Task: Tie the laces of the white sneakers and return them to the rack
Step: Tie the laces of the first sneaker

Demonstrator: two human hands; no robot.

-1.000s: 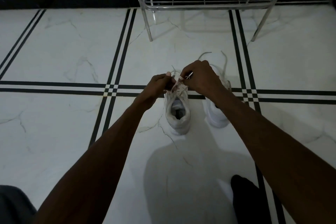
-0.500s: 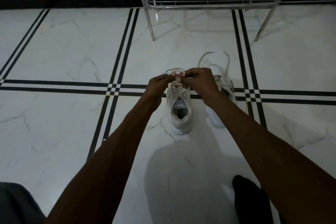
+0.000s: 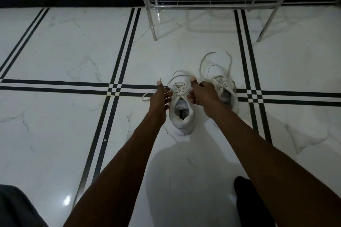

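Two white sneakers stand side by side on the marble floor, toes pointing away from me. The left sneaker (image 3: 181, 116) sits between my hands. My left hand (image 3: 160, 100) is at its left side, gripping a lace whose loose end (image 3: 147, 96) trails out to the left. At the sneaker's right side my right hand (image 3: 201, 94) pinches the other lace. A lace loop (image 3: 178, 75) arcs over the toe. The right sneaker (image 3: 224, 88) is partly hidden behind my right hand, its loose laces (image 3: 206, 61) sprawling forward on the floor.
A chrome wire shoe rack (image 3: 208, 3) stands against the wall ahead, its lowest shelf bare. Black stripe lines cross the white floor (image 3: 73, 51). My dark-socked foot (image 3: 249, 201) shows at the bottom right, dark clothing (image 3: 16, 210) at the bottom left.
My hands were together over the left sneaker's tongue. They have since moved apart to either side, drawing the laces outward.
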